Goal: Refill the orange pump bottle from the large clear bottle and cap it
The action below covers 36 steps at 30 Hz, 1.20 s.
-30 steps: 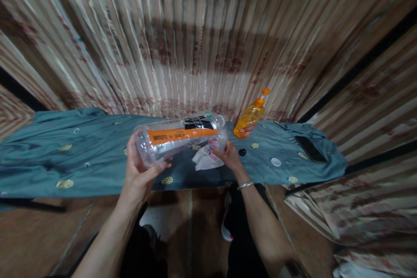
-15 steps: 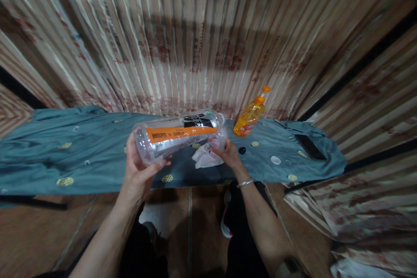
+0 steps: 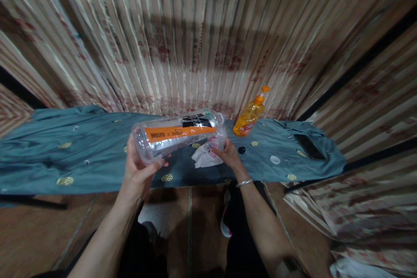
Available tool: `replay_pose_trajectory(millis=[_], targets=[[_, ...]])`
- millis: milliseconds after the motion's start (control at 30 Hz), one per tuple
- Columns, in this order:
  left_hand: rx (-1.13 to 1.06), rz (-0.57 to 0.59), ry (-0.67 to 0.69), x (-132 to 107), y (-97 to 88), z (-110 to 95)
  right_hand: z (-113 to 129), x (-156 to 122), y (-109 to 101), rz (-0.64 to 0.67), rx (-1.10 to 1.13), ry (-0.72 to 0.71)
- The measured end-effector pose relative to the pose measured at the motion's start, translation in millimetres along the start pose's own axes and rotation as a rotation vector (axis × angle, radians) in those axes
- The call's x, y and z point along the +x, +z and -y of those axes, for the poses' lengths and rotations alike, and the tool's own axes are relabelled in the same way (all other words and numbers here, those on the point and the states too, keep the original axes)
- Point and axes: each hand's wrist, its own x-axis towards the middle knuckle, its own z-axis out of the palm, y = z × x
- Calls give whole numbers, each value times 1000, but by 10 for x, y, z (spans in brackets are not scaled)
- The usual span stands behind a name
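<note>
My left hand [image 3: 138, 169] grips the base end of a large clear plastic bottle [image 3: 177, 134] with an orange and black label. The bottle lies nearly level in the air, its open mouth pointing right. At that mouth, my right hand [image 3: 230, 154] is closed round a small clear plastic bottle [image 3: 221, 138] with pink print; its top is just below the large bottle's mouth, and I cannot tell whether they touch. A crumpled white tissue [image 3: 203, 159] lies beside the small bottle on the blue-green cloth [image 3: 100, 152].
An orange pump bottle [image 3: 249, 115] stands at the back, right of my right hand. A black cap [image 3: 241, 150], a white round lid [image 3: 275, 160] and a dark phone [image 3: 309, 147] lie on the cloth to the right. Striped curtains [image 3: 195, 43] hang behind and at the sides.
Almost nothing differs. Both hands keep their holds, and the large bottle has shifted very slightly left in the view.
</note>
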Motion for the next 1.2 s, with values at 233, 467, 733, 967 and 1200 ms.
replay_pose_trajectory(millis=[233, 467, 733, 967, 1200], targets=[[-65, -85, 5, -17, 150, -58, -21, 5, 23, -3, -14, -11], [-120, -71, 44, 19, 124, -6, -60, 18, 48, -1, 24, -29], [-106, -72, 63, 22, 163, -58, -114, 33, 82, 3, 53, -40], [-79, -112, 30, 1, 257, -148, -68, 28, 67, -11, 10, -24], [-68, -148, 14, -1, 321, -196, -69, 26, 56, -7, 34, -34]])
